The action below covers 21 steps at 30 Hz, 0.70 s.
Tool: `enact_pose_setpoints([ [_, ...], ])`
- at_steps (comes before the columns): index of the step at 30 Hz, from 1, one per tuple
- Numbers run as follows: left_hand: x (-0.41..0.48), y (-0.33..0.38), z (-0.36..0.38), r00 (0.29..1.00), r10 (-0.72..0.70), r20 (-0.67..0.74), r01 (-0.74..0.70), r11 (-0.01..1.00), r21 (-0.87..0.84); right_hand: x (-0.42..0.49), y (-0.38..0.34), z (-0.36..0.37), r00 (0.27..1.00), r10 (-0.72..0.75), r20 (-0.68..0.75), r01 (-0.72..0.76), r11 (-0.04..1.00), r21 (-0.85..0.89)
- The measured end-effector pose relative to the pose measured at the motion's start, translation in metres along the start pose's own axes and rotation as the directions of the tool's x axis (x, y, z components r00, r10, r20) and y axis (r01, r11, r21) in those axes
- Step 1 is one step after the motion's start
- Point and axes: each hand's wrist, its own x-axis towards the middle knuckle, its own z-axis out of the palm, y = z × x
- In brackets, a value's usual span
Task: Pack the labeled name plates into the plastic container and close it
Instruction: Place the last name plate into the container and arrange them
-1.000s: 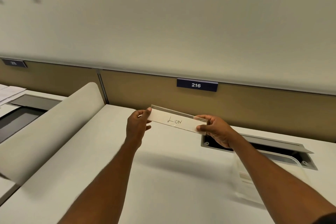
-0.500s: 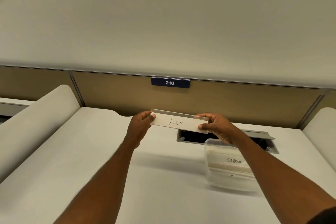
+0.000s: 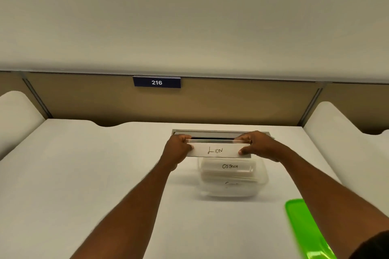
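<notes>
LION name plate (image 3: 217,150) held level in the air, just above and behind the open plastic container (image 3: 263,176) on the white desk (image 3: 84,174). Left hand (image 3: 177,149) pinches one end, right hand (image 3: 257,146) the other. OSTRICH plate (image 3: 229,166) already inside. Best bet: keep it flat, line it up lengthwise with the stack, lower both ends together. Green lid (image 3: 303,227) waits near right.
</notes>
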Motion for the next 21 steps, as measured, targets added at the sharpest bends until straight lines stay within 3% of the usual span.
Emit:
enact_pose_setpoints([
  [7,-0.002,-0.004,0.052,0.997,0.027,0.066,-0.05,0.919,0.39,-0.011,0.037,0.0,0.999,0.046,0.004,-0.046,0.993,-0.108],
  [21,-0.009,-0.018,0.09,0.975,0.134,0.18,-0.222,0.681,0.697,-0.008,0.068,0.011,0.996,0.037,0.076,-0.006,0.929,-0.371],
])
